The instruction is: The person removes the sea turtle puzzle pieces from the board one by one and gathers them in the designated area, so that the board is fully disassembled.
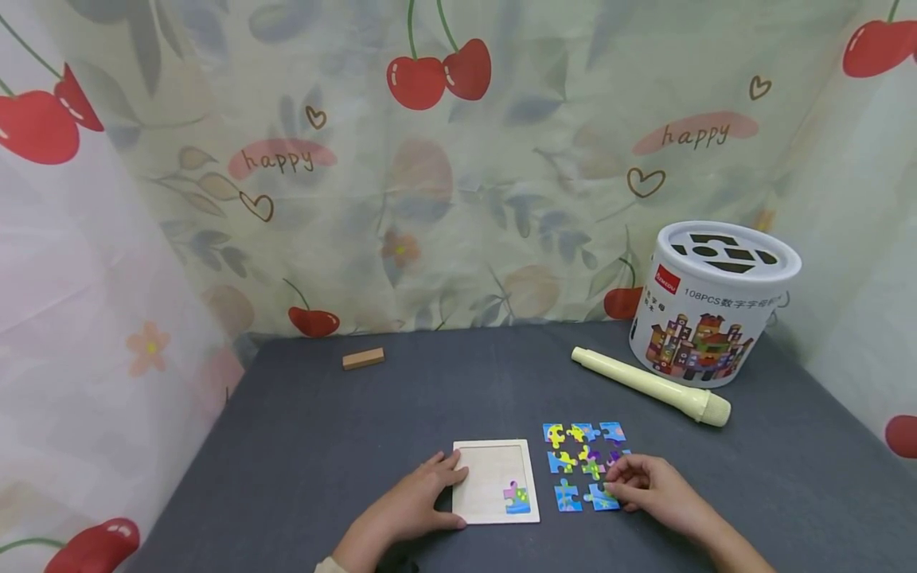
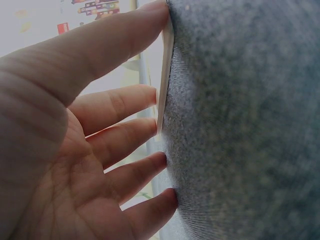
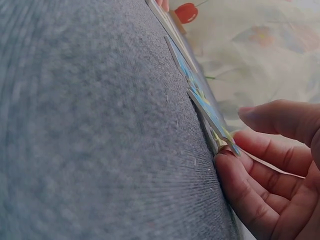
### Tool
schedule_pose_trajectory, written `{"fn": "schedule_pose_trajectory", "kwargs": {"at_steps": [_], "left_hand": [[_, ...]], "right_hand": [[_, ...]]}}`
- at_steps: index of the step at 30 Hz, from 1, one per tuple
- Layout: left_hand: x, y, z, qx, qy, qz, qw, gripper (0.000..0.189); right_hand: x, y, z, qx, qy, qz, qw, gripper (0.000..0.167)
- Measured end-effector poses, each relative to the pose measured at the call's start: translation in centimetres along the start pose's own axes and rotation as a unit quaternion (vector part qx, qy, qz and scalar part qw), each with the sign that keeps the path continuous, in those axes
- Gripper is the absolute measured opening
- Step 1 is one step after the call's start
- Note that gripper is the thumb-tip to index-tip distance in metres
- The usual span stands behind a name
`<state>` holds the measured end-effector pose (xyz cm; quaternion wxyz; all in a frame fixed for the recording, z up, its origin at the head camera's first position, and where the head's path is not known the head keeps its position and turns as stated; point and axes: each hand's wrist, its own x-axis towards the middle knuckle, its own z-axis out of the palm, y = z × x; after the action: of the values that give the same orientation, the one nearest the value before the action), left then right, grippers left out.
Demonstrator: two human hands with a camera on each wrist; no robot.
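Observation:
A square wooden puzzle tray point(image 1: 481, 493) lies on the table with one puzzle piece point(image 1: 517, 500) in its lower right corner. My left hand point(image 1: 415, 501) spans the tray's left side, its fairly straight fingers and thumb touching the rim. To the right, several blue, yellow and purple puzzle pieces point(image 1: 561, 461) lie loosely in rows. My right hand point(image 1: 655, 487) has its fingers curled at the right edge of the lower right puzzle piece point(image 1: 602, 498). In the right wrist view, the fingers tuck round the end of this piece point(image 3: 210, 115), with the thumb point(image 3: 272, 117) above.
A cream toy microphone point(image 1: 645, 382) lies behind the pieces, in front of a white toy bucket point(image 1: 709, 318) with a slotted lid. A small brown wooden block point(image 1: 363, 359) sits at the back left. A printed curtain point(image 1: 458, 199) hangs behind the dark table point(image 1: 322, 422).

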<state>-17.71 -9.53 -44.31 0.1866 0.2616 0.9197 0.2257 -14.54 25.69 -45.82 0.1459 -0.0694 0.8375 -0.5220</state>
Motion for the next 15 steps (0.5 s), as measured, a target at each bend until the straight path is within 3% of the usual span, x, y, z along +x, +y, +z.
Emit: {"fn": "schedule_pose_trajectory", "kwargs": {"at_steps": [7, 15], "left_hand": [[-0.06, -0.01, 0.04, -0.004, -0.002, -0.004, 1.0, 0.068], [-0.11, 0.1, -0.02, 0.002, 0.002, 0.004, 1.0, 0.068]], "right_hand": [[-0.28, -0.22, 0.14, -0.04, 0.0, -0.03, 0.9987, 0.026], [-0.35, -0.6, 0.14, -0.06, 0.004, -0.018, 0.998, 0.026]]}}
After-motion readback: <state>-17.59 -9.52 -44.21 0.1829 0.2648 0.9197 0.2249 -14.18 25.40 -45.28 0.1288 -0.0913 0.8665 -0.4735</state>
